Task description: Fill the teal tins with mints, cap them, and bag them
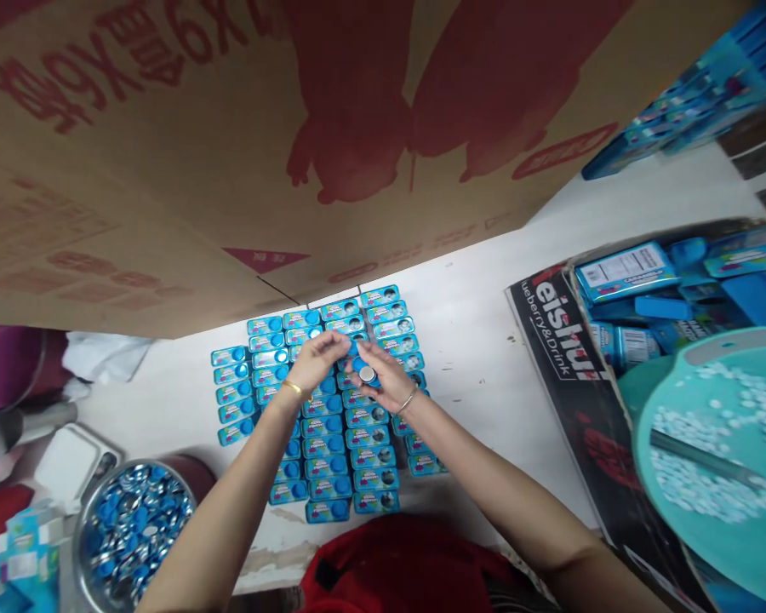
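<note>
Both your hands are together near the middle of the frame, just above the rows of blue tins (367,415) on the white table (478,340). Right hand (389,380): fingers curled around a round cap (367,374), silver face toward the camera, blue showing beside it. Left hand (316,362): fingers bent inward, tips meeting a small blue piece (353,348) right at the right hand's fingertips; can't tell whether left, right or both have the grip on it, or whether it's a second cap. Key relation: the silver-faced cap sits on the right hand's side, below and slightly right of your left fingertips, so the right hand is nearer; it's round, no long axis to line up. Tins lie under and around both hands, long axes roughly left to right, right ends tipped slightly up the frame. Tins in the left and middle columns mostly show a blue disc at the right end, several in the right columns a dark round spot. Loose caps (137,528) fill the metal bowl at lower left, beside your left forearm. Teal basin with white pellets (695,494) at lower right, big cardboard box (197,170) across the top.
</note>
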